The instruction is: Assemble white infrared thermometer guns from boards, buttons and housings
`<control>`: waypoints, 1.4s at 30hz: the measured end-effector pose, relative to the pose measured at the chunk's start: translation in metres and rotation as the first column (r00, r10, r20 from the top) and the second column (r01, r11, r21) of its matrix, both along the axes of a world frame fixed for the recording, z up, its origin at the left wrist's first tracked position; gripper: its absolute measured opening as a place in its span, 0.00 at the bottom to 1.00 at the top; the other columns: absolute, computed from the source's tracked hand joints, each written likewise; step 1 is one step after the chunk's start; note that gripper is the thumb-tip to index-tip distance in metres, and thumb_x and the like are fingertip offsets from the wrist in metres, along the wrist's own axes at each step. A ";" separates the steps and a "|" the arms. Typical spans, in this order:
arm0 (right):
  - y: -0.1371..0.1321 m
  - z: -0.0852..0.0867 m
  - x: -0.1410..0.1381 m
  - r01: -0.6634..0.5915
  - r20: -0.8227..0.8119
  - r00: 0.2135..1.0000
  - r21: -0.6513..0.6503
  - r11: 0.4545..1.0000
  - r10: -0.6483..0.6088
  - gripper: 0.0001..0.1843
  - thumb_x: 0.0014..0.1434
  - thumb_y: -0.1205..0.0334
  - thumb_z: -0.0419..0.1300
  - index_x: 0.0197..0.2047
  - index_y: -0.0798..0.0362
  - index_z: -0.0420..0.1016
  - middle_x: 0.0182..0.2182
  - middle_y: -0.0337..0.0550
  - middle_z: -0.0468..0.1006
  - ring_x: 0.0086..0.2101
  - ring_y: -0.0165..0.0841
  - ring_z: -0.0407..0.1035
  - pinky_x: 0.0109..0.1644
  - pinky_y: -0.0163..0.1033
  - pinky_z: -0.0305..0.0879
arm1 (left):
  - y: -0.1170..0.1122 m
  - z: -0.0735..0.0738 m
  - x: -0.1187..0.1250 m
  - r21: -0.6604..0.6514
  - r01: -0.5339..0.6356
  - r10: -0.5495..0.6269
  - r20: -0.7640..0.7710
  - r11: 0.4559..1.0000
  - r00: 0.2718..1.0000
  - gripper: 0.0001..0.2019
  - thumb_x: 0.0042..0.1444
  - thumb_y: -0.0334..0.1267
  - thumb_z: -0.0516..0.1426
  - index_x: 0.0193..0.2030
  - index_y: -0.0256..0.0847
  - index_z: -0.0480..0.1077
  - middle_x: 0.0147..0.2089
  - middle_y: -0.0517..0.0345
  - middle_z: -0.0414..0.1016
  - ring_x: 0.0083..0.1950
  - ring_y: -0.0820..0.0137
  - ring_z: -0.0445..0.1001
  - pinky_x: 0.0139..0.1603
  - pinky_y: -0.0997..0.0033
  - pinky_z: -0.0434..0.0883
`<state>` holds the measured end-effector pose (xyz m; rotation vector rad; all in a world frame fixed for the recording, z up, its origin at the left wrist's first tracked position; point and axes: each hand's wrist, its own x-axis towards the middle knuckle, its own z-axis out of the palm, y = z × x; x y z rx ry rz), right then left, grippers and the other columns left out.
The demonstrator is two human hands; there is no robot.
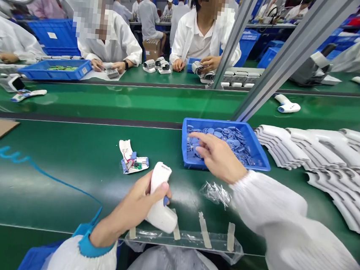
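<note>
Long green assembly belts point(107, 98) between aluminium uprights point(235, 38), with stacked blue plastic crates point(54, 33) beyond.

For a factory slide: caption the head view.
Left hand holds a white plastic device; right hand touches small parts in a blue bin.

Glossy white plastic housing point(158, 198), blue plastic tray point(257, 153).

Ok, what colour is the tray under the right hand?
The tray is blue, clearest in the head view.
</note>
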<state>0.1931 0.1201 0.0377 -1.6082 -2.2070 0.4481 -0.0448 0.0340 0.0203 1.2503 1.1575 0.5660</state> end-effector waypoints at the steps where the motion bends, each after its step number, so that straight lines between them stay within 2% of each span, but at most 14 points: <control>1: -0.014 0.003 0.003 -0.002 -0.114 0.993 -0.047 0.999 -0.003 0.20 0.66 0.71 0.52 0.58 0.50 0.73 0.38 0.43 0.76 0.37 0.32 0.72 0.46 0.40 0.68 | -0.001 -0.002 0.003 -0.028 -0.033 0.034 0.036 0.999 0.999 0.20 0.66 0.57 0.50 0.46 0.40 0.64 0.41 0.54 0.73 0.35 0.68 0.71 0.33 0.71 0.67; 3: -0.040 0.006 0.007 -0.016 -0.418 0.905 -0.214 0.977 -0.077 0.16 0.67 0.62 0.54 0.54 0.50 0.76 0.33 0.41 0.76 0.32 0.30 0.72 0.40 0.39 0.69 | -0.005 -0.002 0.011 0.003 -0.059 0.059 0.002 0.998 0.998 0.20 0.66 0.58 0.49 0.46 0.41 0.65 0.41 0.55 0.74 0.36 0.68 0.71 0.33 0.71 0.67; 5: -0.062 0.006 0.005 -0.053 -0.664 0.709 -0.387 0.920 -0.238 0.18 0.64 0.53 0.59 0.53 0.52 0.77 0.28 0.40 0.76 0.28 0.30 0.70 0.36 0.38 0.68 | -0.009 0.003 0.019 0.135 -0.030 0.043 -0.098 0.990 0.994 0.18 0.66 0.55 0.51 0.48 0.43 0.67 0.40 0.57 0.74 0.39 0.68 0.71 0.37 0.70 0.66; 7: -0.078 0.004 -0.002 -0.077 -0.764 0.534 -0.471 0.879 -0.363 0.23 0.59 0.48 0.64 0.53 0.53 0.76 0.24 0.37 0.76 0.26 0.29 0.68 0.34 0.36 0.67 | -0.012 0.011 0.027 0.269 0.025 0.025 -0.180 0.963 0.983 0.15 0.67 0.53 0.52 0.50 0.45 0.68 0.39 0.59 0.73 0.39 0.68 0.69 0.40 0.70 0.65; 9: -0.088 0.000 -0.011 -0.076 -0.811 0.415 -0.483 0.872 -0.412 0.23 0.57 0.47 0.67 0.50 0.53 0.78 0.24 0.37 0.76 0.26 0.27 0.67 0.32 0.34 0.67 | -0.014 0.016 0.034 0.349 0.067 0.010 -0.213 0.935 0.977 0.14 0.68 0.50 0.51 0.53 0.47 0.67 0.41 0.60 0.74 0.39 0.67 0.69 0.42 0.69 0.65; 12: -0.094 -0.005 -0.023 -0.052 -0.842 0.352 -0.454 0.889 -0.410 0.20 0.55 0.48 0.68 0.47 0.51 0.80 0.32 0.40 0.80 0.31 0.27 0.70 0.36 0.33 0.69 | -0.015 0.017 0.040 0.388 0.083 0.010 -0.231 0.918 0.973 0.14 0.69 0.48 0.50 0.57 0.48 0.66 0.47 0.58 0.75 0.44 0.65 0.70 0.45 0.67 0.65; 16: -0.096 -0.007 -0.027 -0.003 -0.848 0.371 -0.409 0.913 -0.379 0.19 0.56 0.48 0.68 0.46 0.51 0.81 0.39 0.43 0.80 0.38 0.31 0.74 0.44 0.36 0.72 | -0.017 0.012 0.041 0.415 0.047 0.052 -0.225 0.908 0.973 0.17 0.69 0.48 0.50 0.60 0.47 0.64 0.53 0.55 0.74 0.49 0.63 0.71 0.48 0.66 0.66; 19: -0.098 -0.007 -0.027 -0.004 -0.852 0.407 -0.363 0.932 -0.330 0.18 0.55 0.48 0.68 0.44 0.51 0.82 0.39 0.43 0.78 0.37 0.32 0.74 0.42 0.37 0.73 | -0.017 0.012 0.039 0.410 0.048 0.049 -0.223 0.911 0.974 0.17 0.69 0.48 0.50 0.60 0.45 0.65 0.52 0.54 0.75 0.49 0.63 0.72 0.47 0.67 0.67; 23: -0.100 -0.004 -0.025 0.039 -0.801 0.549 -0.263 0.964 -0.241 0.15 0.59 0.49 0.65 0.46 0.48 0.81 0.42 0.42 0.75 0.36 0.30 0.70 0.39 0.36 0.71 | -0.015 0.017 0.038 0.413 0.122 -0.018 -0.248 0.903 0.969 0.17 0.70 0.47 0.49 0.61 0.46 0.64 0.51 0.55 0.76 0.46 0.64 0.73 0.47 0.66 0.67; 26: -0.103 -0.003 -0.024 -0.032 -0.711 0.689 -0.218 0.975 -0.136 0.14 0.66 0.53 0.58 0.51 0.46 0.78 0.47 0.44 0.74 0.40 0.31 0.71 0.42 0.36 0.71 | -0.014 0.017 0.039 0.511 0.224 -0.052 -0.329 0.830 0.943 0.15 0.72 0.42 0.46 0.61 0.46 0.64 0.54 0.55 0.75 0.48 0.63 0.72 0.50 0.63 0.65; 29: -0.110 -0.009 -0.022 -0.024 -0.652 0.755 -0.131 0.991 -0.067 0.13 0.69 0.55 0.54 0.50 0.47 0.76 0.44 0.44 0.76 0.40 0.31 0.71 0.42 0.36 0.70 | -0.014 0.013 0.042 0.611 0.311 -0.020 -0.434 0.728 0.901 0.13 0.71 0.38 0.46 0.55 0.41 0.68 0.49 0.52 0.77 0.46 0.62 0.73 0.49 0.60 0.63; 33: -0.126 -0.020 -0.017 0.114 -0.596 0.787 -0.116 0.987 -0.161 0.13 0.69 0.53 0.53 0.50 0.47 0.74 0.47 0.45 0.77 0.44 0.34 0.73 0.46 0.37 0.71 | -0.016 0.006 0.043 0.636 0.363 -0.014 -0.485 0.681 0.874 0.11 0.70 0.41 0.50 0.52 0.42 0.69 0.46 0.53 0.77 0.45 0.62 0.72 0.50 0.59 0.62; 37: -0.136 -0.023 -0.010 0.186 -0.469 0.841 -0.220 0.958 -0.271 0.18 0.68 0.48 0.53 0.52 0.47 0.73 0.35 0.42 0.80 0.30 0.33 0.73 0.32 0.37 0.69 | -0.022 -0.005 0.034 0.630 0.194 0.128 -0.429 0.752 0.894 0.12 0.67 0.46 0.54 0.45 0.41 0.70 0.45 0.53 0.74 0.46 0.62 0.70 0.48 0.62 0.63; 42: -0.139 -0.025 -0.003 0.134 -0.390 0.902 -0.160 0.978 -0.188 0.21 0.67 0.48 0.51 0.54 0.51 0.73 0.29 0.43 0.79 0.26 0.35 0.72 0.30 0.40 0.67 | -0.025 -0.011 0.025 0.439 0.225 -0.048 -0.379 0.870 0.924 0.10 0.63 0.46 0.60 0.43 0.42 0.72 0.40 0.58 0.72 0.41 0.67 0.70 0.41 0.69 0.66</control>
